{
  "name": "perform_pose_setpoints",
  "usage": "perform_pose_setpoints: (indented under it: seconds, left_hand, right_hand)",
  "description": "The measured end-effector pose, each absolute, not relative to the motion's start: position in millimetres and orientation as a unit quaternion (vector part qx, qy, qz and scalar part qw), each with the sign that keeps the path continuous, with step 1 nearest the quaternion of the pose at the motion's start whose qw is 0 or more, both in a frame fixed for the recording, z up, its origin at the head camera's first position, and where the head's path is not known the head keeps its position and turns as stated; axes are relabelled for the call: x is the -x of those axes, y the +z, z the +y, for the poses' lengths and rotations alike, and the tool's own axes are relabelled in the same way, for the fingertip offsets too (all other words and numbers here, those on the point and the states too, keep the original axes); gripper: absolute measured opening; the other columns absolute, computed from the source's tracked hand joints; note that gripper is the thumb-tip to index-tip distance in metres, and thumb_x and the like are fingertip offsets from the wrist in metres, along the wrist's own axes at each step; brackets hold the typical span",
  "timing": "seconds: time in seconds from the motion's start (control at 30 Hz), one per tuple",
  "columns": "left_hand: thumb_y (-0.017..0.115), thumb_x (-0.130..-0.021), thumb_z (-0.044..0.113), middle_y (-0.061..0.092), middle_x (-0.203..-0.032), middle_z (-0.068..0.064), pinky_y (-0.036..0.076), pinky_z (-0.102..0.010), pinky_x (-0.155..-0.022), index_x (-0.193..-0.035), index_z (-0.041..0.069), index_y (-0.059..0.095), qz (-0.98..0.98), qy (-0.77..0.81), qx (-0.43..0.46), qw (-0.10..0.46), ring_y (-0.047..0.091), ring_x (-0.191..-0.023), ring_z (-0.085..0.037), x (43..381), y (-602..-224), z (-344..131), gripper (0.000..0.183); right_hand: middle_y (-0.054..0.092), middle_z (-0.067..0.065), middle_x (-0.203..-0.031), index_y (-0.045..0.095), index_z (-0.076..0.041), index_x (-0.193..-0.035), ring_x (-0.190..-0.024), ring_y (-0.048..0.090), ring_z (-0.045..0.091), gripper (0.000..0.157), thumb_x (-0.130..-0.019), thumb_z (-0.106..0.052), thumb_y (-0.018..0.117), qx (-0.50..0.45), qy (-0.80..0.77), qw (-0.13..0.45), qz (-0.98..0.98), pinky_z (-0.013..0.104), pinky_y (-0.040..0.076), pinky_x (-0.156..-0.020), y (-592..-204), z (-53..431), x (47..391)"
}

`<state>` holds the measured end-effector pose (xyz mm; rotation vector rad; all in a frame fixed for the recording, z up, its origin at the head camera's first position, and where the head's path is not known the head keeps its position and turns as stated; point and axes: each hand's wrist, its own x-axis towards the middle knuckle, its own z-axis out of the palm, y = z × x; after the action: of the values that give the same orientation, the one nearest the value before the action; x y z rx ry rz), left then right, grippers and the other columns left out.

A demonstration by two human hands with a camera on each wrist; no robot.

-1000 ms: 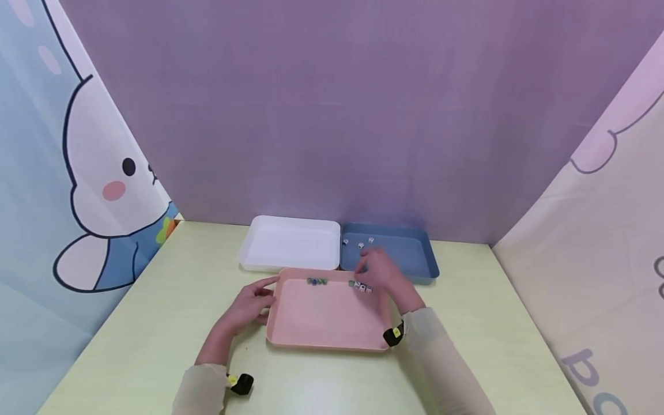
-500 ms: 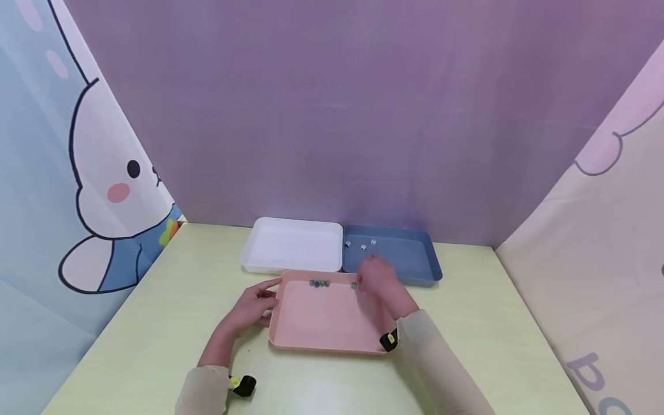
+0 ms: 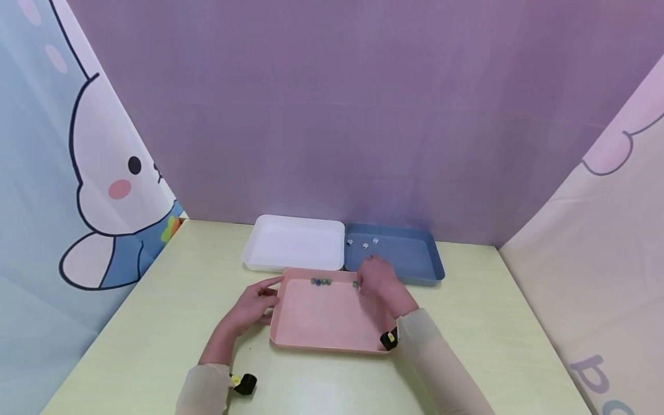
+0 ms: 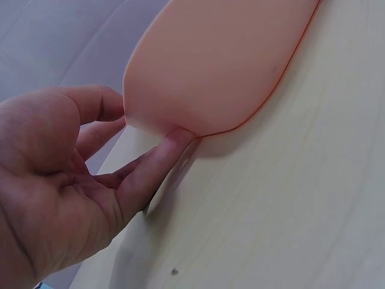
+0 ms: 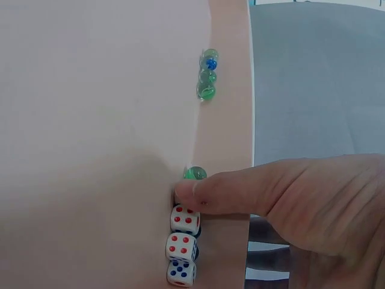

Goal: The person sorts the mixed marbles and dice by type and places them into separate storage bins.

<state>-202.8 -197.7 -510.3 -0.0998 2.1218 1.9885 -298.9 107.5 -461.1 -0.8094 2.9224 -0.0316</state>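
Note:
The pink tray (image 3: 332,323) holds a short row of glass marbles (image 3: 321,282) along its far wall. Farther right are a lone green marble (image 5: 195,173) and a line of white dice (image 5: 181,247). My left hand (image 3: 251,305) holds the tray's left far corner, with the thumb (image 4: 162,156) against the outer wall and fingertips at the rim. My right hand (image 3: 381,282) grips the far wall at the right. Its thumb (image 5: 222,192) reaches inside over the rim, its tip between the green marble and the dice. Its other fingers lie outside the wall, partly hidden.
Behind the pink tray stand a white tray (image 3: 295,242) and, right beside it, a blue tray (image 3: 410,253) with a few small dice (image 3: 365,246). A purple cloth wall (image 3: 332,115) rises behind them. The pale table (image 3: 467,323) extends to both sides.
My right hand has come down and closed at the far wall of the pink tray, covering the dice in the head view. My left hand stays at the corner.

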Motion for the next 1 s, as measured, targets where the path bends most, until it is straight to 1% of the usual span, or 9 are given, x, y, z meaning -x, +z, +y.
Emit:
perform_pose_setpoints:
  seconds: [0.13, 0.2, 0.3, 0.43, 0.5, 0.6, 0.7, 0.87, 1.0]
  left_hand:
    - [0.055, -0.081, 0.002, 0.044, -0.110, -0.023, 0.050, -0.044, -0.057, -0.132, 0.015, 0.041, 0.724, 0.680, 0.030, 0.113, 0.056, -0.085, -0.032, 203, -509, -198, 0.055]
    - [0.055, -0.081, 0.002, 0.045, -0.108, -0.022, 0.050, -0.044, -0.057, -0.132, 0.016, 0.042, 0.725, 0.679, 0.031, 0.112, 0.057, -0.085, -0.031, 203, -509, -197, 0.054]
    - [0.056, -0.081, 0.003, 0.046, -0.107, -0.020, 0.051, -0.043, -0.057, -0.130, 0.019, 0.045, 0.730, 0.674, 0.036, 0.109, 0.057, -0.083, -0.029, 203, -508, -196, 0.053]
    - [0.057, -0.081, 0.004, 0.047, -0.107, -0.019, 0.051, -0.042, -0.056, -0.129, 0.021, 0.046, 0.737, 0.666, 0.038, 0.108, 0.057, -0.082, -0.028, 201, -506, -195, 0.052]
    - [0.056, -0.081, 0.004, 0.047, -0.108, -0.020, 0.051, -0.042, -0.056, -0.130, 0.020, 0.045, 0.737, 0.666, 0.035, 0.110, 0.057, -0.083, -0.029, 200, -504, -195, 0.052]
    - [0.055, -0.082, 0.003, 0.046, -0.108, -0.022, 0.051, -0.043, -0.057, -0.132, 0.017, 0.043, 0.739, 0.663, 0.028, 0.116, 0.056, -0.084, -0.031, 197, -498, -195, 0.053]
    - [0.054, -0.082, 0.003, 0.045, -0.109, -0.023, 0.051, -0.042, -0.057, -0.133, 0.015, 0.041, 0.742, 0.659, 0.026, 0.120, 0.055, -0.085, -0.031, 193, -490, -193, 0.054]
    - [0.054, -0.082, 0.003, 0.045, -0.108, -0.022, 0.051, -0.041, -0.057, -0.133, 0.014, 0.041, 0.746, 0.655, 0.029, 0.118, 0.055, -0.085, -0.030, 191, -484, -191, 0.053]
    - [0.056, -0.081, 0.003, 0.047, -0.107, -0.021, 0.051, -0.042, -0.056, -0.131, 0.017, 0.044, 0.740, 0.662, 0.035, 0.109, 0.056, -0.084, -0.029, 196, -493, -193, 0.053]
  right_hand:
    - [0.053, -0.009, -0.074, 0.057, -0.027, -0.051, -0.106, 0.043, 0.028, 0.023, -0.068, -0.018, 0.070, 0.280, -0.005, 0.039, 0.959, 0.041, 0.043, -0.074, -462, 109, 299]
    - [0.052, -0.009, -0.074, 0.060, -0.026, -0.055, -0.097, 0.045, 0.025, 0.018, -0.069, -0.018, 0.069, 0.284, -0.007, 0.036, 0.958, 0.037, 0.042, -0.069, -462, 110, 299]
    - [0.055, -0.008, -0.081, 0.066, -0.025, -0.066, -0.092, 0.046, 0.021, 0.007, -0.069, -0.020, 0.070, 0.287, -0.022, 0.034, 0.957, 0.035, 0.041, -0.069, -460, 112, 298]
    - [0.059, 0.001, -0.102, 0.071, -0.020, -0.078, -0.103, 0.047, 0.025, 0.008, -0.070, -0.020, 0.071, 0.299, -0.099, 0.040, 0.948, 0.037, 0.041, -0.081, -454, 114, 297]
    - [0.056, 0.007, -0.113, 0.071, -0.019, -0.079, -0.111, 0.044, 0.027, 0.009, -0.071, -0.021, 0.071, 0.299, -0.157, 0.049, 0.940, 0.038, 0.039, -0.086, -453, 116, 297]
    - [0.050, 0.010, -0.123, 0.070, -0.019, -0.080, -0.117, 0.040, 0.026, 0.008, -0.073, -0.023, 0.070, 0.297, -0.236, 0.061, 0.923, 0.039, 0.036, -0.091, -453, 120, 299]
    - [0.048, 0.007, -0.125, 0.068, -0.022, -0.082, -0.120, 0.037, 0.024, 0.011, -0.074, -0.029, 0.070, 0.297, -0.295, 0.063, 0.906, 0.040, 0.035, -0.092, -455, 123, 303]
    - [0.046, 0.000, -0.127, 0.069, -0.018, -0.088, -0.124, 0.030, 0.022, 0.021, -0.073, -0.033, 0.071, 0.267, -0.407, 0.072, 0.871, 0.047, 0.030, -0.095, -456, 129, 306]
    - [0.044, 0.001, -0.129, 0.068, -0.013, -0.094, -0.126, 0.027, 0.021, 0.024, -0.076, -0.029, 0.068, 0.230, -0.479, 0.074, 0.844, 0.051, 0.025, -0.097, -448, 134, 303]
